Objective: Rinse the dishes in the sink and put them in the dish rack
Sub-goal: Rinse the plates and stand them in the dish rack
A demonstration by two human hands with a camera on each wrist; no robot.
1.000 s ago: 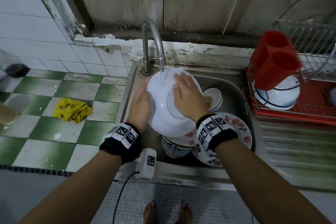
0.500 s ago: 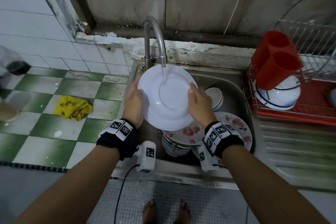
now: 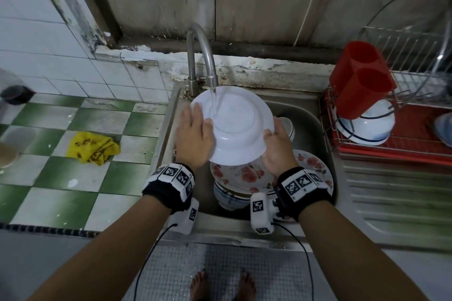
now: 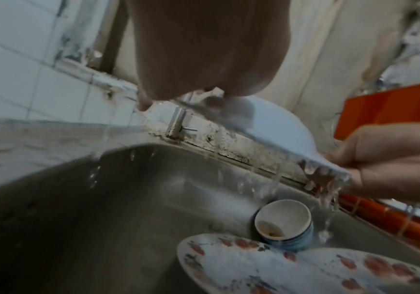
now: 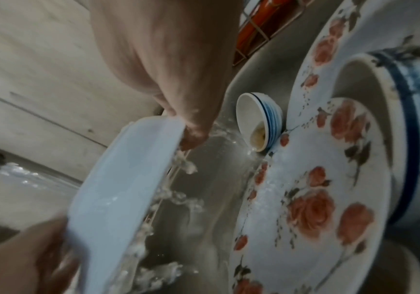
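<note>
white plate (image 3: 234,127) underside up (under tap), both hands gripping

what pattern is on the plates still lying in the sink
Pinkish-red roses with dark leaves on white; the floral plates show best in the right wrist view.

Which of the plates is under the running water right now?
The plain white plate, held bottom-up under the faucet by both hands. The rose-patterned plates lie lower in the sink, out of the stream.

White plate (image 3: 234,127); rose-patterned plates (image 3: 244,176) – red blooms; red cups (image 3: 362,85); yellow rag (image 3: 93,146); green-white checked counter (image 3: 61,178).
</note>
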